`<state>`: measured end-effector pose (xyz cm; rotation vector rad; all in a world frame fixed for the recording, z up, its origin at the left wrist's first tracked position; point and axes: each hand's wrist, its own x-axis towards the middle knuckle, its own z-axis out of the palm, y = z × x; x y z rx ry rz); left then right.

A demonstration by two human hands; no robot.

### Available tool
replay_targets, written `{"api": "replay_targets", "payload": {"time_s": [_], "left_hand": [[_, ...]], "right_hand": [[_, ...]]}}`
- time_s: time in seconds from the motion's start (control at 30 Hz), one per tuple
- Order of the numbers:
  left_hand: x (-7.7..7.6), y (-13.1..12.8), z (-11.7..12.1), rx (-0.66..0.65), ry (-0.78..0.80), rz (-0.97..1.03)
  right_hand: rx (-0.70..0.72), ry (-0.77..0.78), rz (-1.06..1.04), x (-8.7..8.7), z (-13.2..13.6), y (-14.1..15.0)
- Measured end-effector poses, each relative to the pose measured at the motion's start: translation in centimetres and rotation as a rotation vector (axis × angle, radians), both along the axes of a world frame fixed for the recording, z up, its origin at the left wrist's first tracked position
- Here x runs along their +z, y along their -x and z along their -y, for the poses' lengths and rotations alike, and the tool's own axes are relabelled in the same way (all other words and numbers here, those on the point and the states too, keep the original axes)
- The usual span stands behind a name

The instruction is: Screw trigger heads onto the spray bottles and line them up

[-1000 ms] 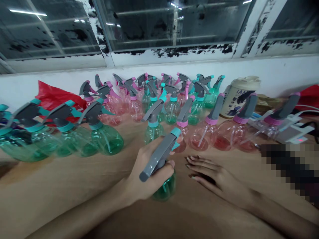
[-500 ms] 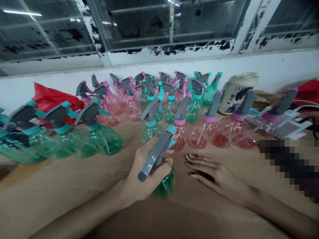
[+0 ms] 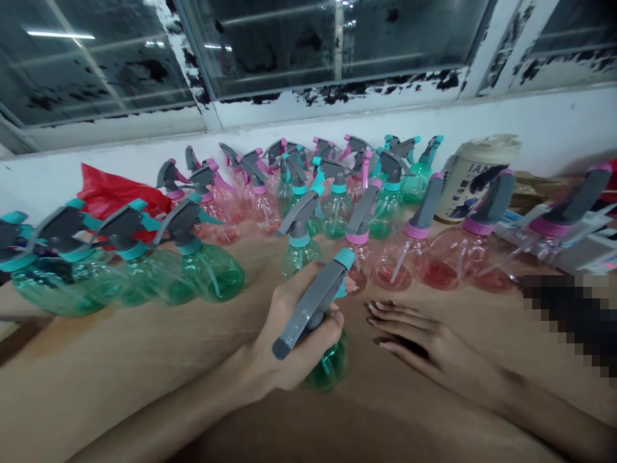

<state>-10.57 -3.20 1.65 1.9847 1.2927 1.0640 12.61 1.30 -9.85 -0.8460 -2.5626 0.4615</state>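
Observation:
My left hand (image 3: 299,328) is wrapped round the neck of a green spray bottle (image 3: 330,366) with a grey and turquoise trigger head. Its nozzle points away and to the right, and the fingers hide most of the neck. Flat on the table, fingers stretched out, my right hand (image 3: 429,341) lies to the right of that bottle, apart from it. Just beyond my left hand stand another green spray bottle (image 3: 299,254) and a pink spray bottle (image 3: 357,247). More pink bottles (image 3: 395,273) line up beyond my right hand.
Several green spray bottles (image 3: 212,273) stand in a row on the left of the table (image 3: 193,347). Pink and green bottles crowd the back by the wall. A red plastic bag (image 3: 110,193), a white printed cup (image 3: 475,180) and a white device (image 3: 590,251) are also there.
The whole view has shifted slightly, so everything sits a little farther right in the picture. My left hand's hold on the bottle and my right hand's flat pose look the same.

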Motion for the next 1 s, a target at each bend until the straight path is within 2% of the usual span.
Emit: {"api": "replay_targets", "payload": {"time_s": [0.37,0.73,1.0], "left_hand": [[0.3,0.0,0.0,0.046,-0.065,-0.015],[-1.4,-0.3,0.3,0.104,-0.102,-0.023],[-1.3,-0.2,0.2,0.109,-0.057,0.04]], "right_hand": [[-0.008,-0.007,0.011,0.0,0.0,0.0],[-0.016,-0.034,0.016,-0.1,0.1,0.0],[-0.019,-0.008,0.01,0.0,0.1,0.0]]}}
